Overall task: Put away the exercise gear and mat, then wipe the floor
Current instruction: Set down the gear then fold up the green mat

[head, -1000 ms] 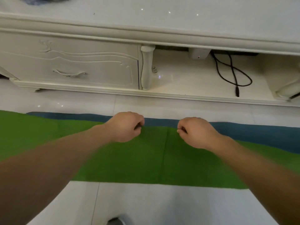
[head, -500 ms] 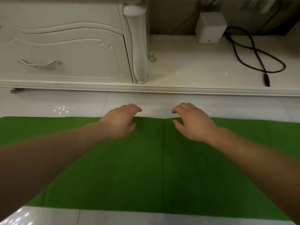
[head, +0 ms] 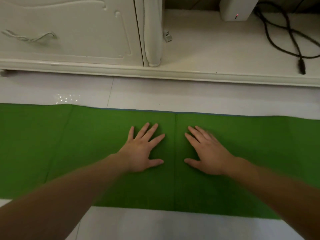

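A green exercise mat lies folded over lengthwise on the white tiled floor, with a thin blue edge showing along its far side. A fold crease runs across it between my hands. My left hand presses flat on the mat with fingers spread, just left of the crease. Right of the crease, my right hand also lies flat on the green surface with straight fingers. Neither hand holds anything.
A white carved cabinet with a drawer handle stands just beyond the mat. On its open low shelf sit a white box with a red light and a black cable. Glossy floor tiles separate mat and cabinet.
My hands let go of the mat's far edge after bringing it forward over the blue underside. They slid back toward me and now lie flat with spread fingers. The camera moved closer.
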